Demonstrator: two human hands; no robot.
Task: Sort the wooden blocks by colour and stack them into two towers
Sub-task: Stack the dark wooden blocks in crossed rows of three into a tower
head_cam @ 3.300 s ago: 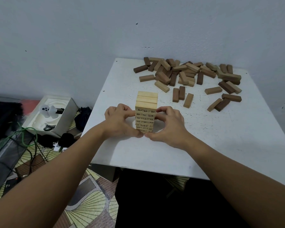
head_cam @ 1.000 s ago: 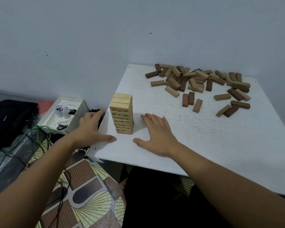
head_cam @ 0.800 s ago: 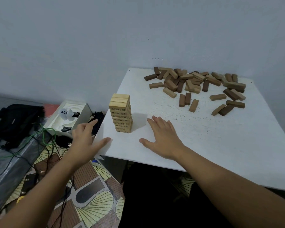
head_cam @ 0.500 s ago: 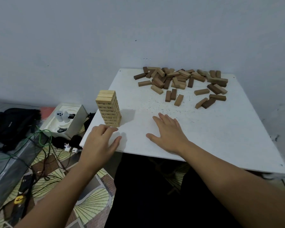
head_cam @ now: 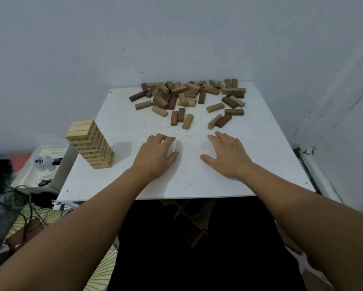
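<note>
Your pale-wood tower [head_cam: 91, 143] stands finished at the near left corner of the white desk [head_cam: 260, 164], parked there, it seems, to leave the middle free for a second stack. It looks square and upright, though it sits close to the left edge, so a careless sweep of your forearm could tip it to the floor. Your left hand [head_cam: 155, 156] rests on the desk with its fingers [head_cam: 166, 139] loosely bent and holding nothing; your right hand [head_cam: 226, 154] lies flat, its fingers spread wide, also empty. Both point toward the loose heap of blocks [head_cam: 187, 95] at the far side near the wall, where dark brown pieces and lighter tan ones lie mixed and overlapping. A few strays, such as the dark pair [head_cam: 177, 117] just ahead of your fingertips, are nearest and easiest to take first. Judging by the layout, you are about to start pulling brown blocks forward for tower two.
</note>
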